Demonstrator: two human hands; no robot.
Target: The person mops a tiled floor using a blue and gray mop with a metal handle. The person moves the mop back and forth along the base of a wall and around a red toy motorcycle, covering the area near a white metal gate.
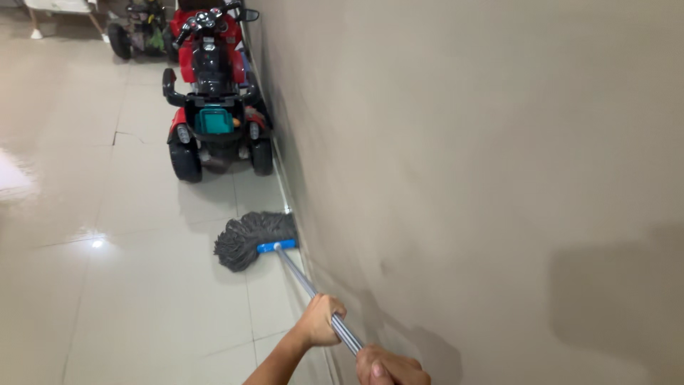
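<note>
Head view, looking down along a beige wall. Left hand wrapped fully around the grey metal mop handle, fingers curled shut on the shaft. Right hand at the bottom edge of the frame, partly cut off, closed over the upper end of the same handle — lower in the frame and nearer the camera than the left. Handle running diagonally up and left from both hands to a blue clamp. Grey string mop head spread flat on the glossy tiled floor, well ahead of the hands, its right side against the foot of the wall. Beyond the mop head — a red and black ride-on toy motorbike, parked close to the wall. Farther back, a second small ride-on toy, partly cropped.
</note>
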